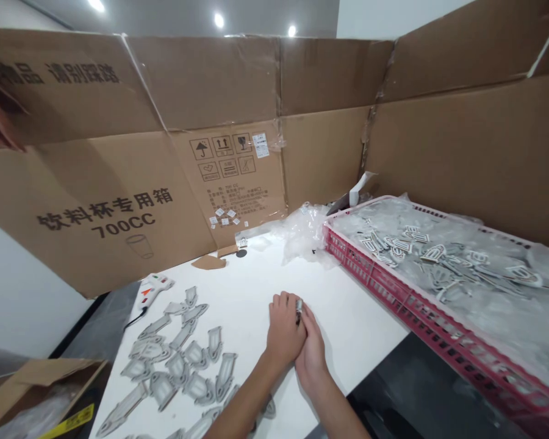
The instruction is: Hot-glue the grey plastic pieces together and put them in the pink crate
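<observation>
My left hand [285, 328] and my right hand [313, 352] are pressed together over the white table [343, 317]. Both are closed around a small grey piece [299, 306]; only its pale tip and a dark edge show between the fingers, and the rest is hidden. To the left of my hands, several flat grey pieces [196, 353] with rounded or pointed ends lie scattered on the table. Some of them overlap, and my left forearm covers a few.
On the right is a pink plastic basket [370, 268] with plastic bags and many grey-white pieces. A white corded tool [152, 291] lies at the left edge. Cardboard walls [238, 164] enclose the back. Clear plastic film [304, 228] and cardboard scraps [209, 262] lie before them.
</observation>
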### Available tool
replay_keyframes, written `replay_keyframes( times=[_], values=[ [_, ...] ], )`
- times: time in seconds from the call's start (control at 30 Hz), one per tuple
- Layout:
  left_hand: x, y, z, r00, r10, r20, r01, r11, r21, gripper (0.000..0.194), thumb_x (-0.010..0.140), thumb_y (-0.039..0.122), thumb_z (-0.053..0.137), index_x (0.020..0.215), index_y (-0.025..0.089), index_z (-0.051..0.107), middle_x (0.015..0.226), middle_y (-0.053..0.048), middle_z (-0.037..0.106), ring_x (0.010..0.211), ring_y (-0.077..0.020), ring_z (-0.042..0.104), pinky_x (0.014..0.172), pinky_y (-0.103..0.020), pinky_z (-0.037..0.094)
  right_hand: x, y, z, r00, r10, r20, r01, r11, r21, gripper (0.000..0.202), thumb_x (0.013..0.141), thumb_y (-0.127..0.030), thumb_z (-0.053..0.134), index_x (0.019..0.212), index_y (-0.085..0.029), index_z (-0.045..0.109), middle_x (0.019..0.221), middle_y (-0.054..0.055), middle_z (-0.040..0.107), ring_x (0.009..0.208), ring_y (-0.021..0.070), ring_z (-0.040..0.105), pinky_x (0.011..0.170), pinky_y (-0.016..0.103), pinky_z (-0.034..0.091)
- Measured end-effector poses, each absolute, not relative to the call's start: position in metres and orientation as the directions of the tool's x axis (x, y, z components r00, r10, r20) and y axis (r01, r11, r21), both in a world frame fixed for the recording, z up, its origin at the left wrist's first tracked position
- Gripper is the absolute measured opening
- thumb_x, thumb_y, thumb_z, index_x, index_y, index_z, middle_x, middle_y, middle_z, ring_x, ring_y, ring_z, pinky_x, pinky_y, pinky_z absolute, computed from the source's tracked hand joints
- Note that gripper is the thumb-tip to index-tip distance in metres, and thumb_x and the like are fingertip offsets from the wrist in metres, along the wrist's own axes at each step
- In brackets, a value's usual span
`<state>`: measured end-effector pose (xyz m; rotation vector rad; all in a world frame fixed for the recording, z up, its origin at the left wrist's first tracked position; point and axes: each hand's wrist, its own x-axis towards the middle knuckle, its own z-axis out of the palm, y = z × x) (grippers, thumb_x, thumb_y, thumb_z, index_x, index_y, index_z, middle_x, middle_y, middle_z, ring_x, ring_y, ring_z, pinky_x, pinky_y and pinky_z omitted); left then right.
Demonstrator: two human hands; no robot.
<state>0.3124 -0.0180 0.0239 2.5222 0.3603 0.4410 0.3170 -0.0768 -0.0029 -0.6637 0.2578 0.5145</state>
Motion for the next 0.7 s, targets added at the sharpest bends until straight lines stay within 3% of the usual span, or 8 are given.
replay_keyframes(
  times=[0.13, 0.3, 0.43, 0.53, 0.7],
  values=[
    [0.318, -0.016, 0.025, 0.863, 0.420, 0.282, 0.216, -0.810, 0.546, 0.008, 0.100, 0.028, 0.059, 0.107, 0.023, 0.060, 0.123, -0.009, 0.059, 0.115, -0.0307, 0.050, 0.104, -0.054, 0.044, 0.327, -0.087, 0.008, 0.767, 0.557, -0.319, -0.639, 0.713, -0.291, 0.053, 0.091, -0.057, 0.080, 0.132, -0.023, 0.079, 0.143, 0.009, 0.077, 0.144, 0.0323, 0.065, 0.121, 0.050, 0.052],
    [0.320, -0.024, 0.037, 0.902, 0.321, 0.290, 0.082, -0.786, 0.613, 0.022, 0.111, 0.034, 0.042, 0.108, 0.022, 0.060, 0.119, -0.009, 0.060, 0.115, -0.0286, 0.051, 0.107, -0.052, 0.049, 0.337, -0.106, 0.005, 0.686, 0.612, -0.392, -0.698, 0.706, -0.119, 0.046, 0.094, -0.059, 0.078, 0.123, -0.024, 0.083, 0.139, 0.008, 0.079, 0.142, 0.0324, 0.067, 0.119, 0.052, 0.054],
    [0.325, -0.037, 0.053, 0.937, 0.164, 0.308, -0.031, -0.839, 0.543, 0.029, 0.112, 0.027, 0.036, 0.117, 0.026, 0.065, 0.126, -0.007, 0.064, 0.120, -0.0294, 0.052, 0.107, -0.053, 0.049, 0.346, -0.117, 0.005, 0.739, 0.583, -0.338, -0.666, 0.708, -0.234, 0.049, 0.090, -0.057, 0.080, 0.126, -0.023, 0.082, 0.148, 0.009, 0.074, 0.148, 0.0326, 0.062, 0.121, 0.051, 0.052],
    [0.337, -0.049, 0.063, 0.951, 0.049, 0.305, -0.103, -0.880, 0.463, 0.033, 0.109, 0.019, 0.035, 0.121, 0.026, 0.066, 0.131, -0.007, 0.066, 0.125, -0.0302, 0.053, 0.107, -0.054, 0.047, 0.355, -0.126, 0.009, 0.777, 0.539, -0.324, -0.627, 0.704, -0.334, 0.055, 0.088, -0.064, 0.078, 0.126, -0.025, 0.081, 0.153, 0.008, 0.070, 0.152, 0.0351, 0.059, 0.119, 0.056, 0.053],
    [0.366, -0.070, 0.075, 0.954, -0.031, 0.299, -0.149, -0.913, 0.380, 0.028, 0.106, 0.016, 0.042, 0.121, 0.024, 0.064, 0.128, -0.008, 0.070, 0.120, -0.0296, 0.058, 0.105, -0.054, 0.045, 0.378, -0.143, 0.017, 0.844, 0.481, -0.239, -0.534, 0.703, -0.470, 0.057, 0.091, -0.073, 0.067, 0.118, -0.025, 0.083, 0.147, 0.010, 0.074, 0.151, 0.0360, 0.059, 0.118, 0.058, 0.052]
  ],
)
